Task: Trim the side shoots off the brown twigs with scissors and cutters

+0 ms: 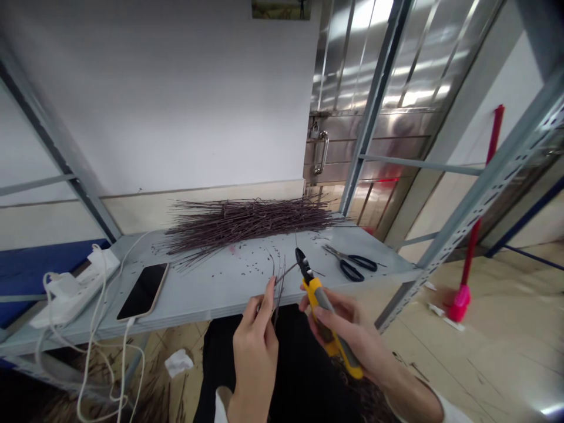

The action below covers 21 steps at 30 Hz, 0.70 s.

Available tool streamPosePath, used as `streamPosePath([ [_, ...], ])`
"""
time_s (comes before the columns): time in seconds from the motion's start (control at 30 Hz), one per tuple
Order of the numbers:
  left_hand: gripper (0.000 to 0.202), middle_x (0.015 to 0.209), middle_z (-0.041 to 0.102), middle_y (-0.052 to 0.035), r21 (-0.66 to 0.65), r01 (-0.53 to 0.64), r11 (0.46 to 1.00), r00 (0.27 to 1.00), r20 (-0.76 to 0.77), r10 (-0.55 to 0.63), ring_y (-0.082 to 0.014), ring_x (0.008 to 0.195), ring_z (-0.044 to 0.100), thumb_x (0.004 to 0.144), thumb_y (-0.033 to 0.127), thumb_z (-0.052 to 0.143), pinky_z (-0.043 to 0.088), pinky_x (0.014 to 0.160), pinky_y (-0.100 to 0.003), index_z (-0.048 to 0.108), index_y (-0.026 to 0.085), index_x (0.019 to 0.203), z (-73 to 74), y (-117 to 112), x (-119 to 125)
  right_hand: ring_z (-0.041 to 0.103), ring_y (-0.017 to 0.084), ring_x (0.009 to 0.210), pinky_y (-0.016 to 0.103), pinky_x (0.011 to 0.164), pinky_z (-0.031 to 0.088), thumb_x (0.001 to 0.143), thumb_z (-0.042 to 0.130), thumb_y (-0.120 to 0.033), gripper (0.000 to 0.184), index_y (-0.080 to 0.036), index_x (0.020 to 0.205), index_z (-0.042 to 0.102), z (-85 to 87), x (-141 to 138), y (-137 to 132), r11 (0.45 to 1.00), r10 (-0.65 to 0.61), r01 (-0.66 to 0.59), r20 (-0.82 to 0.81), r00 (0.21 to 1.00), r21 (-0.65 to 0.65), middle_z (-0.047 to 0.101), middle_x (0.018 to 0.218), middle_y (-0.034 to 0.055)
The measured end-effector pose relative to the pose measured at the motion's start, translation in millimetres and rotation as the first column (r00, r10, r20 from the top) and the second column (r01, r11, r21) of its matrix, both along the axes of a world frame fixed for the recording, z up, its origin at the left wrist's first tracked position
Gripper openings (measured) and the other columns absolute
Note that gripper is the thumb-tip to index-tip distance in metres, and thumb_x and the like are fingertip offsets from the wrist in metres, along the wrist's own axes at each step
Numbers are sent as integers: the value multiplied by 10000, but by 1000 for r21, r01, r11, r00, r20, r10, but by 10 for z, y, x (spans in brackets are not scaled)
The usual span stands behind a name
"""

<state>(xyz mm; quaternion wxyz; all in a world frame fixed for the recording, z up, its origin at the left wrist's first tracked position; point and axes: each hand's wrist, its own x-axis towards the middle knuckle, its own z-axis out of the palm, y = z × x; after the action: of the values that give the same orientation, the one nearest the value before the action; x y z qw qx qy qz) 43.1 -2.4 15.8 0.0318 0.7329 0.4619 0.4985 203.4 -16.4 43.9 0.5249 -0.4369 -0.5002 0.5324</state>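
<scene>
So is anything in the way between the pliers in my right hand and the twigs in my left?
Nothing visible: the yellow pliers in your right hand reach a twig from your left hand, touching or nearly so. The scissors lie off to the right, on the shelf.

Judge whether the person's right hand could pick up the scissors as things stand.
Probably not yet: the right hand is wrapped around yellow-handled pliers. Otherwise the way looks free: the scissors lie close by on the shelf, with nothing seen on top.
</scene>
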Motion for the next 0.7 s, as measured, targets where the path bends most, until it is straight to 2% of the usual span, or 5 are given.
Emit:
streamPosePath([
  [0.13, 487, 836, 632, -44, -77, 50, 996, 992, 118, -41, -109, 719, 626, 866, 51, 356, 467, 697, -173, 556, 186, 1289, 14, 9, -30, 493, 103, 540, 225, 459, 410, 789, 610, -438, 349, -181, 1025, 614, -33, -183, -36, 989, 132, -146, -357, 925, -10, 582, 792, 35],
  [0.3, 383, 707, 562, -7, -242, 262, 934, 921, 352, -167, -124, 672, 565, 878, 130, 405, 448, 696, -217, 677, 190, 1141, 105, 66, -206, 481, 99, 572, 229, 485, 383, 757, 651, -423, 359, -174, 1014, 618, -44, -43, 78, 936, 351, -331, -240, 905, 118, 567, 889, 56],
  [0.5, 297, 631, 457, 28, -435, 599, 672, 755, 586, -294, -66, 436, 282, 844, 203, 477, 309, 459, -224, 764, 187, 920, 176, 148, -355, 519, 137, 658, 276, 585, 439, 741, 661, -438, 362, -159, 972, 644, 30, 257, 213, 840, 491, -496, 83, 867, 220, 580, 855, 61],
  [0.63, 284, 605, 454, 27, -496, 700, 513, 691, 653, -310, -51, 410, 224, 826, 281, 533, 186, 398, -230, 760, 177, 960, 243, 170, -382, 569, 152, 746, 315, 685, 480, 796, 623, -302, 389, -240, 1179, 592, 55, 402, 223, 829, 428, -483, 236, 872, 280, 633, 956, 70],
  [0.7, 304, 591, 456, 27, -517, 716, 469, 681, 663, -310, -44, 398, 213, 819, 327, 554, 141, 388, -230, 756, 163, 977, 261, 183, -380, 588, 162, 754, 312, 672, 490, 787, 612, -238, 448, -244, 1233, 571, 58, 443, 225, 845, 364, -456, 324, 873, 279, 656, 920, 65],
])
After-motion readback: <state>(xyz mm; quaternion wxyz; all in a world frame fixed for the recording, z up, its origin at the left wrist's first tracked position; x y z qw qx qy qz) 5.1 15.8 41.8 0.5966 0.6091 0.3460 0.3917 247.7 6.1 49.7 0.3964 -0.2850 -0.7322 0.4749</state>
